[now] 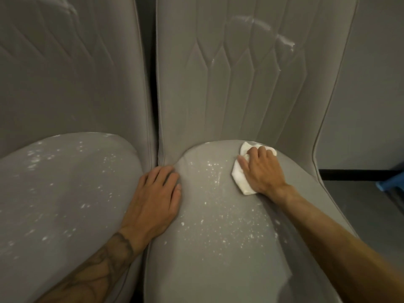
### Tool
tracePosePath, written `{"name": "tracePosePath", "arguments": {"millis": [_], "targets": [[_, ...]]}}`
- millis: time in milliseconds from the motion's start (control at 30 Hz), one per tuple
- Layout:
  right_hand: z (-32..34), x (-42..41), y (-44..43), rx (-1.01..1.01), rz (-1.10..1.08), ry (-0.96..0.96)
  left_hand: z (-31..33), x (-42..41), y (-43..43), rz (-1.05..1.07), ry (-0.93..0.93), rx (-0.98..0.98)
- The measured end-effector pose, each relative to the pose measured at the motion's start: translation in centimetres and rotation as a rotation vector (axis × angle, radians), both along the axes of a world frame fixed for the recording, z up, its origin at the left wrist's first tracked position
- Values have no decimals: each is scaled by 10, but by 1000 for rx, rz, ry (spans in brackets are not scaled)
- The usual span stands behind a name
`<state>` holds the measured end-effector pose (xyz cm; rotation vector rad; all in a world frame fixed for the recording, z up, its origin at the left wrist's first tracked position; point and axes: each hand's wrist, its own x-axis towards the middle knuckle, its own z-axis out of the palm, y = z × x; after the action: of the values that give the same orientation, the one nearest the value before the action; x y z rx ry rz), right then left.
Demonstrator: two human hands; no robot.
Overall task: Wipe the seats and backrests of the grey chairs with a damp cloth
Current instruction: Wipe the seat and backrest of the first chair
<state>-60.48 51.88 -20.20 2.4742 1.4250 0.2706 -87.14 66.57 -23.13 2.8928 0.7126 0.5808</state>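
Two grey padded chairs stand side by side, both dusted with white specks. My right hand (261, 169) presses a folded white cloth (240, 180) onto the far right part of the right chair's seat (218, 237), close under its quilted backrest (240, 84). The fingers curl over the cloth's top. My left hand (155, 197) lies flat on the left edge of that seat, fingers straight, at the gap to the left chair's seat (65, 204). White smears show high on the right backrest, and faint ones on the left backrest (65, 73).
A narrow dark gap (153, 106) separates the two chairs. At the right are a grey wall (371, 95), a black skirting strip and grey floor, with a blue object (391, 182) at the frame edge.
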Motion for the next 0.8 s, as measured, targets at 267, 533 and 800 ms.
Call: {"name": "tracePosePath", "arguments": {"millis": [267, 533, 800], "targets": [[1, -1, 7, 165, -23, 190, 13, -6, -1, 51, 116, -4], [-11, -36, 22, 206, 188, 207, 13, -25, 5, 77, 172, -84], [-11, -42, 36, 223, 148, 197, 4, -25, 6, 91, 87, -153]]}}
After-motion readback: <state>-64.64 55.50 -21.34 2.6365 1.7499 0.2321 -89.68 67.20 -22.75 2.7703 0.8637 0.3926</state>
